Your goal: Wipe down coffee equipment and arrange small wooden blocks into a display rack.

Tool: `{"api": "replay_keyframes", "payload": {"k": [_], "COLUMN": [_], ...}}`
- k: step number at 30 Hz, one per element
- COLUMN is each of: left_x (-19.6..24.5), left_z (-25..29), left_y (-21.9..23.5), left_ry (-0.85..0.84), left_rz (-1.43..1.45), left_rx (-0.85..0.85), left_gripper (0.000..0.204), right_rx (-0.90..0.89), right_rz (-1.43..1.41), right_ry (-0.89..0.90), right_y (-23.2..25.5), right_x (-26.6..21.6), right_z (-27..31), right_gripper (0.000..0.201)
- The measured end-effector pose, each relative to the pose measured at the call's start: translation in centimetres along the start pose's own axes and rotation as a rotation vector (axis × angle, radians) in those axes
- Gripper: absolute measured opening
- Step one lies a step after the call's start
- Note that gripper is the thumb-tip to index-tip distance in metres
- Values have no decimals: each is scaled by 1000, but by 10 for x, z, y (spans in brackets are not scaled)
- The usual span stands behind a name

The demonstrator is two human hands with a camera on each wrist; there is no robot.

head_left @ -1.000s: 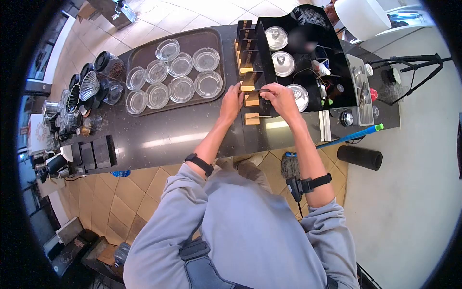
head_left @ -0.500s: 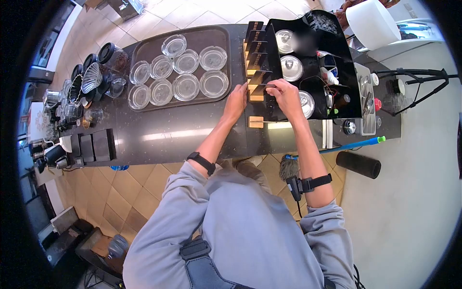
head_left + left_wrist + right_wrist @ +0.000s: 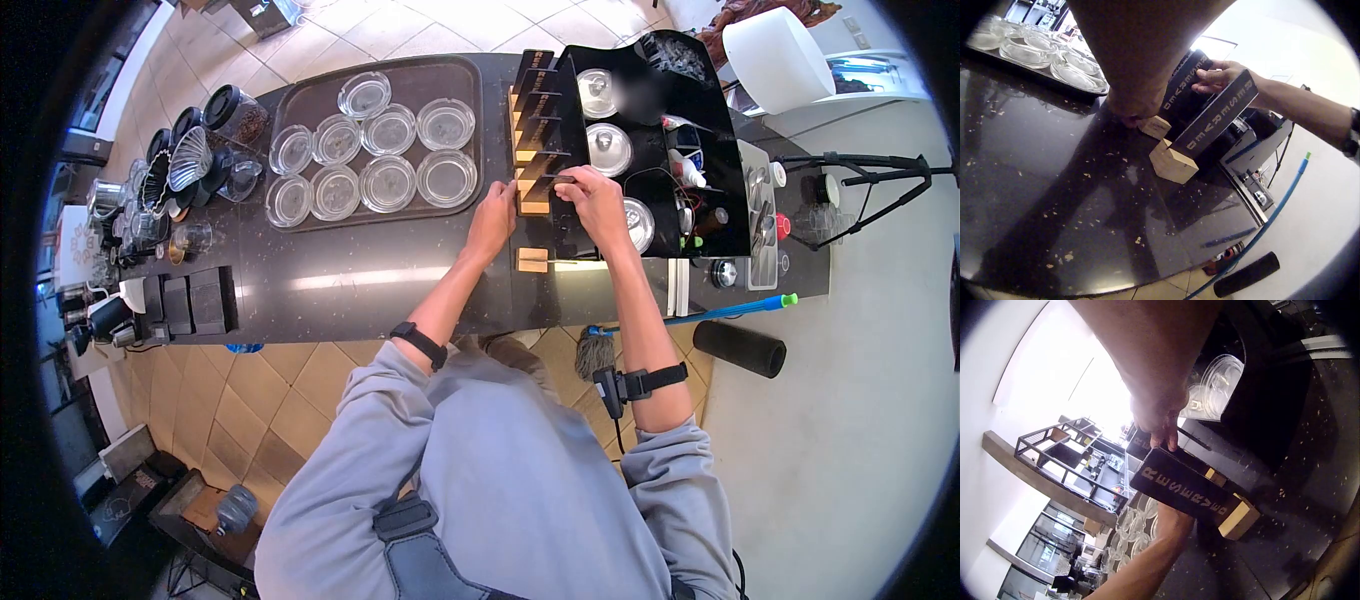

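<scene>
Reserved sign point(image 3: 535, 190) now in the row

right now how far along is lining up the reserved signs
Mostly done: a row of reserved signs already stands in line beside the black organiser. In hand: the right hand pinches the top of the nearest reserved sign while the left hand touches its wooden base. Left: one sign stands apart on the counter.

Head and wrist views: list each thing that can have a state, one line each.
Reserved sign: upright in its wooden block, top edge pinched by the right hand.
Wooden block: on the counter, sign slotted in.
Left hand: fingers touching the next block.
Row of signs: standing upright.
Glass dishes: empty, on the tray.
Mop: leaning against the counter.
</scene>
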State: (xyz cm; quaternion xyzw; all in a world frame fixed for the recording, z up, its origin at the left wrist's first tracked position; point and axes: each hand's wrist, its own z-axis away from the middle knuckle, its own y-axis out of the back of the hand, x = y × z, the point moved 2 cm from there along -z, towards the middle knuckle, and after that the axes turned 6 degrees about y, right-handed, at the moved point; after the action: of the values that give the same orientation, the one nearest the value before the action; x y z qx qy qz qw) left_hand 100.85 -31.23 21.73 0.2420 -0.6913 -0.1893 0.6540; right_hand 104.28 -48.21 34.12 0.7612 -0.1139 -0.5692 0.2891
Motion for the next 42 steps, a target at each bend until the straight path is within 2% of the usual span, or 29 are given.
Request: {"api": "replay_keyframes", "payload": {"k": [13,19,24,37,42], "left_x": [-6,-9,-10,-8,-6], "left_z": [-5,-9,-11,-14,-14], "left_y": [-2,-3,-3,-3,-3], "left_ry": [14,1,21,-4,16], "left_rz": [25,1,-10,-55,-49], "left_rx": [10,20,-53,-75,-69], "left_gripper": [35,37,45,49,48], "right_rx": [16,24,28,41,27], "right_rz": [101,42,30,87,55], "right_ry": [58,4,0,34,-15], "right_y": [-2,-3,-4,-5,-2], "right_x": [-1,-1,0,0,-1], "right_z": [-5,-7,-6,-6,-7], "right_gripper": [12,11,11,12,12]}}
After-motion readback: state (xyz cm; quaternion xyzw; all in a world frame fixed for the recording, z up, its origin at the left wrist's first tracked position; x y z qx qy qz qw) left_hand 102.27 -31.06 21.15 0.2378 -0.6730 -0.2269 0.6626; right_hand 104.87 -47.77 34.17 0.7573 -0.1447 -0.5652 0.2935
